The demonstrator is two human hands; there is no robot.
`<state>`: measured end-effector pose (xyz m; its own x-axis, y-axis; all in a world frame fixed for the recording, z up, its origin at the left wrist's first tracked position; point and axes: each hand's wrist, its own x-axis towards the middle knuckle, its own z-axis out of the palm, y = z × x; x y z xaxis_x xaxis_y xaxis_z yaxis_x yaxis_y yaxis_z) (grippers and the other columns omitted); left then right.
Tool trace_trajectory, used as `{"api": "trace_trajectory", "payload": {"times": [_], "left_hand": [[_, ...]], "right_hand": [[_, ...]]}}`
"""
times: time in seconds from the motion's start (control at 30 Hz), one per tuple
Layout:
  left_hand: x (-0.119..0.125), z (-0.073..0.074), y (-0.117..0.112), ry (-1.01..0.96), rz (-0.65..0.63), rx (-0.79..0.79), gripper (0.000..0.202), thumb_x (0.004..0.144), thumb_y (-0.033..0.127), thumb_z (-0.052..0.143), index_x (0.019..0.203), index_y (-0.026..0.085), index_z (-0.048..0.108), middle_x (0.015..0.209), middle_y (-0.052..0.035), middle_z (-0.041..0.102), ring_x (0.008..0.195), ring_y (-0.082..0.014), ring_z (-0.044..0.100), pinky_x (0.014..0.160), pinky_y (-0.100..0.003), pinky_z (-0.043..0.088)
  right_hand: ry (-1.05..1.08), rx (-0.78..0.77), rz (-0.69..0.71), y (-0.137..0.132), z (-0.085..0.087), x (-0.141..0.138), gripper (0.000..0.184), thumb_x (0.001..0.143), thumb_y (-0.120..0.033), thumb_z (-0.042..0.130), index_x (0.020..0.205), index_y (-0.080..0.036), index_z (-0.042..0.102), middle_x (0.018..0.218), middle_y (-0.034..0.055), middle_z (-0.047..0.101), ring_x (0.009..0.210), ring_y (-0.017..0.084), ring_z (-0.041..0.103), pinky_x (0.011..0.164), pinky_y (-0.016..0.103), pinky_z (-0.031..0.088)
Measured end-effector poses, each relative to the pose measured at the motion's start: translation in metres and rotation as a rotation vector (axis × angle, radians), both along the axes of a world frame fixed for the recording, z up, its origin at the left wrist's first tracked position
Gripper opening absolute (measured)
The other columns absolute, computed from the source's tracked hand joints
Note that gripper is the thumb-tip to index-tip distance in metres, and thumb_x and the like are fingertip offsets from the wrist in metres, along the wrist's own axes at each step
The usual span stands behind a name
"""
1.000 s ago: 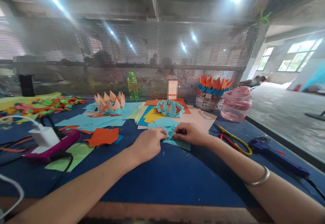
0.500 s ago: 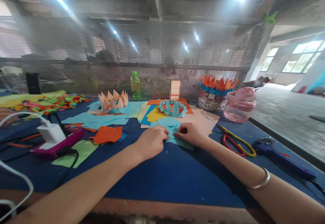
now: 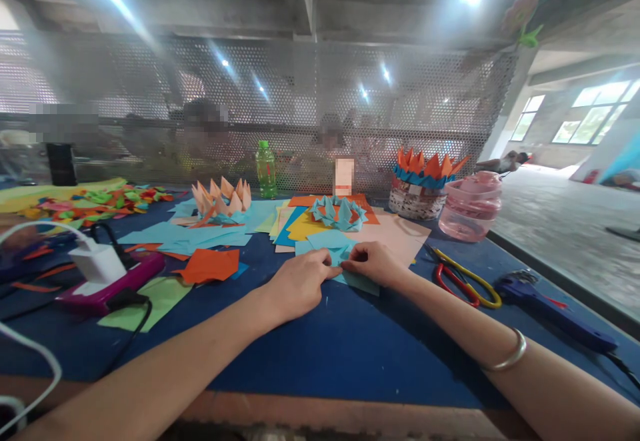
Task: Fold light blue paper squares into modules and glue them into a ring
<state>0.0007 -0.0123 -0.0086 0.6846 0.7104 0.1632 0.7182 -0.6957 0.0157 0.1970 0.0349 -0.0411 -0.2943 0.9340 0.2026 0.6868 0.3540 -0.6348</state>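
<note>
- Head view: creasing a folded sky-blue paper square [image 3: 333,249], lying partly on a pale peach paper sheet [image 3: 397,237], partly on a dark blue table mat [image 3: 340,344].
- Right hand [image 3: 373,262] pinching the paper's edge between fingertips.
- Left hand [image 3: 300,285] pressing the same edge, thumb hidden, pinch unclear.
- Next move seemingly calling for firming the crease.
</note>
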Motion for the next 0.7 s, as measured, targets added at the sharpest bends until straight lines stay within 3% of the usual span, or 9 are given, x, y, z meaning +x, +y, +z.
{"api": "trace_trajectory", "payload": {"times": [0.7], "left_hand": [[0.0034, 0.001, -0.0053, 0.092, 0.002, 0.066, 0.048, 0.076, 0.004, 0.039, 0.115, 0.023, 0.061, 0.102, -0.0099, 0.059, 0.092, -0.0243, 0.06, 0.072, -0.032, 0.047]], "right_hand": [[-0.065, 0.008, -0.018, -0.0039, 0.0074, -0.0031, 0.021, 0.072, -0.033, 0.064, 0.062, -0.015, 0.061, 0.06, 0.0004, 0.06, 0.057, 0.011, 0.051, 0.05, 0.021, 0.034]]}}
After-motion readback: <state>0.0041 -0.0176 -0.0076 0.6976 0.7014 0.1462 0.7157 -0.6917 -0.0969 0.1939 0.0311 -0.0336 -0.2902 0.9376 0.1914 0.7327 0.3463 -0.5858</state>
